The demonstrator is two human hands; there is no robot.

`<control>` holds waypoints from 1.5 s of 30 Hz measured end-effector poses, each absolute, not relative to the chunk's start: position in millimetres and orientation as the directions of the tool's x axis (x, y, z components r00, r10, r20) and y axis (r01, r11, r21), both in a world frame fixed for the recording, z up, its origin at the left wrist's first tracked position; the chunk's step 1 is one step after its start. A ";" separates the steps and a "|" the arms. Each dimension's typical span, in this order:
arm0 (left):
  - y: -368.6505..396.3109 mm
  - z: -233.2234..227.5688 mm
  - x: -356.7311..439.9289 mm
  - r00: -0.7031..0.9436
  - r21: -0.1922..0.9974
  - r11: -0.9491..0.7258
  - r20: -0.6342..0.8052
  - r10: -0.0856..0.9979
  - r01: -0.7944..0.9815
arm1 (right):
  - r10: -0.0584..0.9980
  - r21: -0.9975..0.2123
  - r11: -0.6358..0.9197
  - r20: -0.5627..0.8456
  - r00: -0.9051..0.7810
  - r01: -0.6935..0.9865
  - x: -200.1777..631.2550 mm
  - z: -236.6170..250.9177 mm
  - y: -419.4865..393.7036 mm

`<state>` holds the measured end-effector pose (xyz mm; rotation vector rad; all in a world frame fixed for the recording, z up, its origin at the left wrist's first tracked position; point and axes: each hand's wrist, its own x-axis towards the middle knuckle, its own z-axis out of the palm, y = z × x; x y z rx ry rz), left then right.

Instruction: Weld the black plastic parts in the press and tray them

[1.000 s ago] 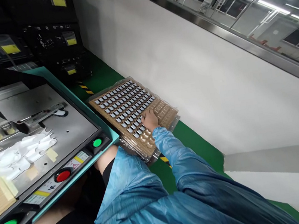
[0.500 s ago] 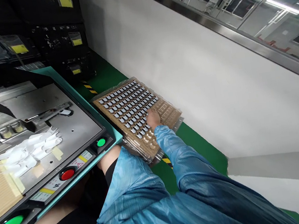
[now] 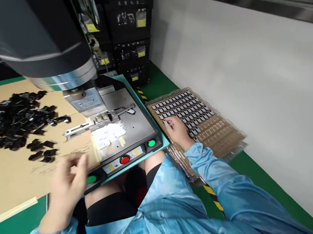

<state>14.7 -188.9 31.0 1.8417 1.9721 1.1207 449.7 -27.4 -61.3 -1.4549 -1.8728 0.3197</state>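
A factory workstation: a press machine [image 3: 53, 50] with push buttons [image 3: 125, 160], a parts tray [image 3: 196, 122], and hazard-striped green floor [image 3: 255, 180].

A flat brown tray [image 3: 221, 132] of small grey parts [image 3: 183, 107], seemingly stacked on others, lies on the green floor

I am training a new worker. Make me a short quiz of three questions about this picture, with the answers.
1. True or false: the right hand rests on the brown tray of small grey parts.
2. Which button lies between the two green buttons on the machine's front panel? A. a red button B. a yellow button C. a blue button
3. Fill in: the pile of black parts lies on a sheet of ____, beyond the left hand.

Key: 1 true; 2 A; 3 cardboard.
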 end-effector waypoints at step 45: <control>-83.5 12.6 41.4 0.077 0.506 -0.427 0.574 0.815 0.750 | 0.822 -0.770 0.560 0.471 -0.321 0.305 280.4 -9.7 -4.6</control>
